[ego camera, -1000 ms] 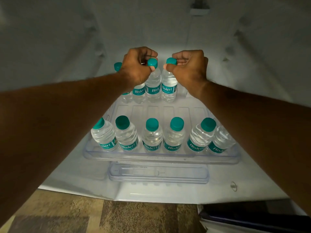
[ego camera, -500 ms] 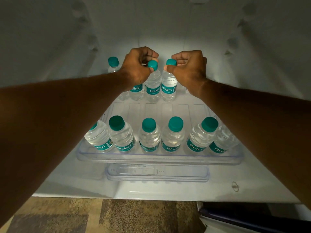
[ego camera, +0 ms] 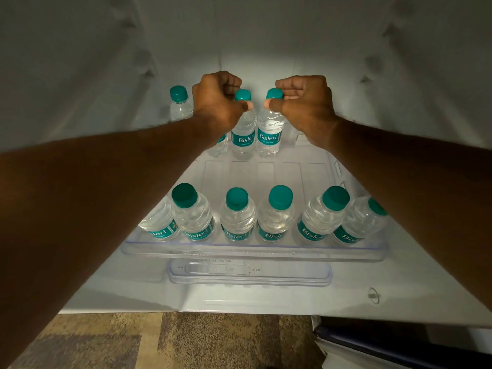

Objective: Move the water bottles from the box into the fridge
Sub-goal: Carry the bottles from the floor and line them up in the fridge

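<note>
Both my arms reach deep into the fridge. My left hand [ego camera: 217,102] pinches the neck of a small clear bottle with a teal cap [ego camera: 242,134] at the back of the shelf. My right hand [ego camera: 306,102] grips the cap of the bottle beside it [ego camera: 269,134]. Both bottles stand upright on the clear shelf tray [ego camera: 255,253], touching each other. Another bottle [ego camera: 179,105] stands at the back left, and one more is mostly hidden behind my left wrist. A front row of several bottles [ego camera: 277,214] lines the tray's edge.
White fridge walls close in on both sides and behind. A moisture control slider [ego camera: 218,269] sits under the tray. Bare tray floor lies between the two rows. Patterned floor [ego camera: 159,339] shows below, with a dark object [ego camera: 399,339] at bottom right.
The view has dropped slightly, so the hands and the two held bottles sit a little further back. The back-left bottle is more exposed. Both grips are unchanged.
</note>
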Tool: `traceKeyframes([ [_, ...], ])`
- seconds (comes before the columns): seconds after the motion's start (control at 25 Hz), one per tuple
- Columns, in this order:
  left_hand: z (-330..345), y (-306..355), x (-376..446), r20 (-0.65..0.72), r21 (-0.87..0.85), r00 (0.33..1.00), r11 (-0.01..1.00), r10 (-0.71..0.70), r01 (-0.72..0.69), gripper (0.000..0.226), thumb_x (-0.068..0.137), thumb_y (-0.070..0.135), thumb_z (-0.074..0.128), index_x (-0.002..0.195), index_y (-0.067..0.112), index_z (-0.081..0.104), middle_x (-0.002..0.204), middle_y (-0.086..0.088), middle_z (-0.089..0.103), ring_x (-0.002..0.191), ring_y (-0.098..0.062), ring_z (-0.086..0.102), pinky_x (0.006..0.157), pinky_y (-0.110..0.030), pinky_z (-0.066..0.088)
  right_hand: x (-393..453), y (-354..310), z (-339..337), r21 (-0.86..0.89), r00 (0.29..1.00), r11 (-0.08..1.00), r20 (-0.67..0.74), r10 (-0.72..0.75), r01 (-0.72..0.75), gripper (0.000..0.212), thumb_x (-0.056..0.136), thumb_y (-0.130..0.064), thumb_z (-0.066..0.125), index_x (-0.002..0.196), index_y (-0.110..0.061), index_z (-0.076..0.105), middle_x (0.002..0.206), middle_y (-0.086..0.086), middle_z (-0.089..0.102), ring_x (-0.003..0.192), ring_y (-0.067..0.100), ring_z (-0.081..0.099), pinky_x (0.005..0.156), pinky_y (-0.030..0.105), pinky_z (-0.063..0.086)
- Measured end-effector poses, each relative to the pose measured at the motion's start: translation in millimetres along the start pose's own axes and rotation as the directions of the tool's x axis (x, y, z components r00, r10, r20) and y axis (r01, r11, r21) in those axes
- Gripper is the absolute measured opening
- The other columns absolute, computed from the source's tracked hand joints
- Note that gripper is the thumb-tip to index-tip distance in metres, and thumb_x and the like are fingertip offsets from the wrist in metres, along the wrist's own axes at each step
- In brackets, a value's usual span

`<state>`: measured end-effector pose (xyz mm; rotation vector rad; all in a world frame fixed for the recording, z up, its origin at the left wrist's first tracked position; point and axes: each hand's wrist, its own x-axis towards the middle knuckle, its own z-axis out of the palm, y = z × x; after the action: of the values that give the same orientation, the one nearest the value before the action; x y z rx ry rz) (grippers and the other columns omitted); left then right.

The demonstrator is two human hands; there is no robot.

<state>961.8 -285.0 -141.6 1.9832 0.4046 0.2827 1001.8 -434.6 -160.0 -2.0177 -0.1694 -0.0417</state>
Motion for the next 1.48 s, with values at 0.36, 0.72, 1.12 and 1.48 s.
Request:
traceKeyframes([
  [0.36, 2.3, 6.9, -1.3, -0.006, 0.096, 0.999, 0.994, 0.045, -0.044, 0.036, 0.082, 0.015, 0.076, 0.116, 0.015, 0.064, 0.107, 0.004, 0.065, 0.091, -0.011, 0.065, 0.09, -0.007, 0.043, 4.7, 3.9, -0.6, 0.017, 1.0, 1.0, -0.011, -0.024, 0.024, 0.044, 0.079, -0.018, 0.08, 0.12, -0.009, 0.066, 0.119, 0.004, 0.068, 0.092, 0.009, 0.066, 0.079, 0.01, 0.05],
  [0.72, 5.3, 6.1, -0.8, 0.016, 0.12, 0.998, 0.991, 0.064, -0.065, 0.038, 0.086, 0.012, 0.071, 0.123, 0.014, 0.061, 0.117, 0.003, 0.063, 0.098, -0.01, 0.062, 0.094, -0.005, 0.037, -0.2, 2.6, 0.6, 0.034, 1.0, 0.999, -0.01, -0.027, 0.028, 0.044, 0.08, -0.017, 0.079, 0.121, -0.008, 0.065, 0.12, 0.005, 0.068, 0.094, 0.008, 0.065, 0.079, 0.008, 0.049],
  [1.12, -7.6, 6.9, -22.0, 0.024, 0.149, 0.996, 0.985, 0.09, -0.092, 0.055, 0.082, 0.022, 0.076, 0.133, 0.017, 0.055, 0.134, 0.0, 0.057, 0.121, -0.016, 0.056, 0.103, -0.028, 0.045, -20.0, -7.1, -1.1, -0.032, 0.999, 0.999, -0.044, -0.003, 0.001, 0.059, 0.082, -0.03, 0.076, 0.135, -0.017, 0.053, 0.141, 0.0, 0.054, 0.127, 0.017, 0.053, 0.102, 0.029, 0.045],
  [1.48, -49.2, 17.3, -69.8, 0.255, 0.725, 0.91, 0.559, 0.326, -0.403, 0.08, 0.091, 0.058, 0.049, 0.155, 0.023, 0.016, 0.163, -0.008, 0.01, 0.15, -0.029, 0.009, 0.12, -0.043, 0.014, -74.4, -30.9, -23.8, -0.546, 0.976, 0.815, 0.016, -0.218, 0.191, 0.071, 0.092, -0.05, 0.056, 0.15, -0.017, 0.032, 0.158, 0.006, 0.028, 0.145, 0.025, 0.027, 0.116, 0.038, 0.025],
])
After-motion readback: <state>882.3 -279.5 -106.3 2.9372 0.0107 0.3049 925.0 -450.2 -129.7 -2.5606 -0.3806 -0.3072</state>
